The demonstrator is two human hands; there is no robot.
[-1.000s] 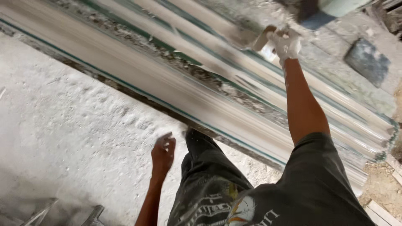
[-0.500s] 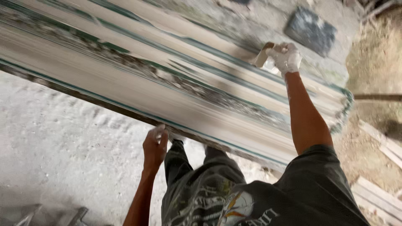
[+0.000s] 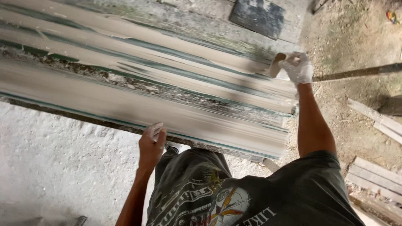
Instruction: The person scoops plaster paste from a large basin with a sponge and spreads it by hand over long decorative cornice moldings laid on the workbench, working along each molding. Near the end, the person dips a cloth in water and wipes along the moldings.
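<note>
A long moulded plaster cornice [image 3: 125, 96], off-white with green streaks, lies across the view on a bench. My right hand [image 3: 298, 67], coated in white plaster, grips a small wooden-handled scraper [image 3: 276, 65] at the cornice's far right end. My left hand [image 3: 151, 144], dusted white, rests on the near lower edge of the cornice with fingers curled against it. I wear a dark printed shirt and dark trousers.
White plaster-covered floor [image 3: 54, 167] spreads below the bench at left. A dark flat slab [image 3: 259, 16] lies beyond the cornice. Wooden planks [image 3: 377, 175] and a long bar [image 3: 356, 72] lie on the dirt ground at right.
My right hand has slid with the scraper along the cornice to its right end. My left hand has risen from beside my leg onto the cornice's near edge.
</note>
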